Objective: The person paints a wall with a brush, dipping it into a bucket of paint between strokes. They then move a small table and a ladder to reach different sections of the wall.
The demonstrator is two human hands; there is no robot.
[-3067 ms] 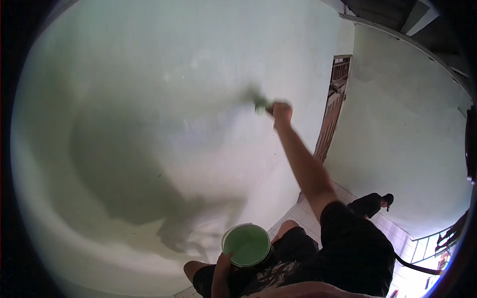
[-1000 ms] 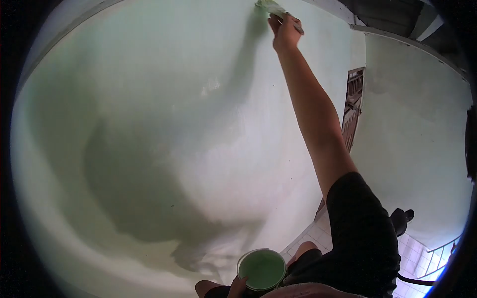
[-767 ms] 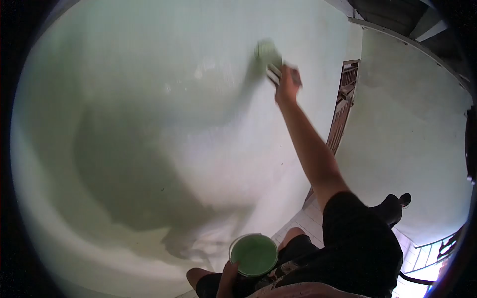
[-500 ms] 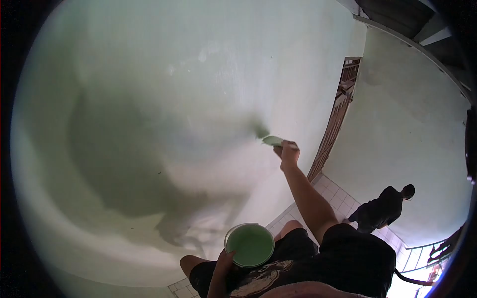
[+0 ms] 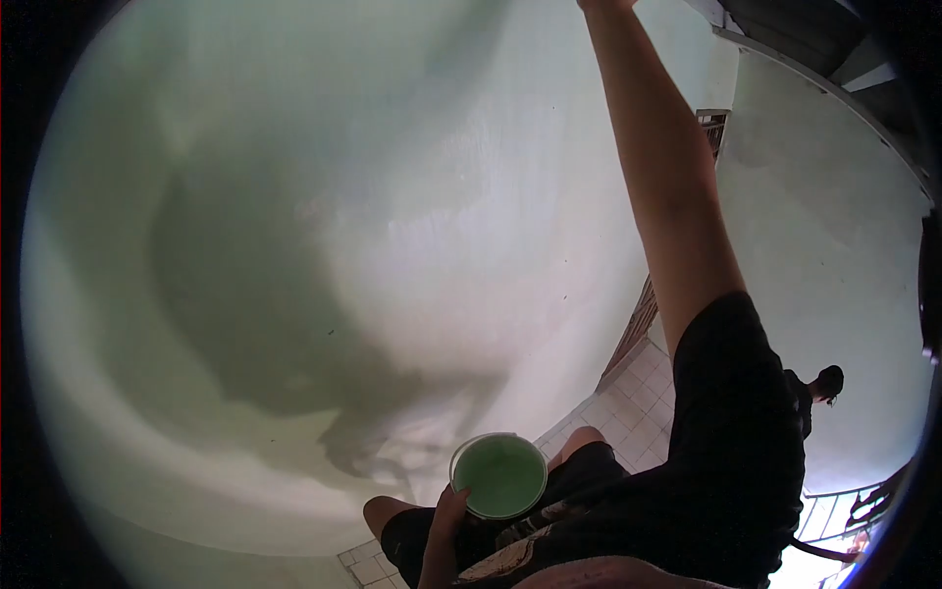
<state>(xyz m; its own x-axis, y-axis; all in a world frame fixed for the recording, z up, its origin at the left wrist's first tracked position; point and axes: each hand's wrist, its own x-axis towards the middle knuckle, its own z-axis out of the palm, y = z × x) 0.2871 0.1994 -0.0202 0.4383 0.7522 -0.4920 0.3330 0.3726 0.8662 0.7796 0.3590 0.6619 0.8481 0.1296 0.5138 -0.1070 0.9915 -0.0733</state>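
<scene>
My left hand [image 5: 452, 505] grips the near left rim of a round paint bucket [image 5: 545, 479], thumb over the edge, holding it in front of my lap. Green paint [image 5: 502, 475] shows inside the bucket. My right arm reaches up along the pale green wall [image 5: 491, 275]. Only the wrist end of my right hand [image 5: 606, 4] shows at the top edge; its fingers, and anything in them, lie outside the picture. Whitish patches and streaks mark the middle of the wall.
A large shadow falls across the wall's left part. Behind my arm is a brown slatted door or window [image 5: 643, 319]. A person in dark clothes [image 5: 803, 401] stands at the right, partly hidden by my sleeve. Pale tiles [image 5: 628, 412] cover the floor; a railing [image 5: 829, 515] is at lower right.
My right hand, which held a paintbrush against the wall, has swung upward almost out of the picture, and the brush is out of view. My left hand still holds the bucket.
</scene>
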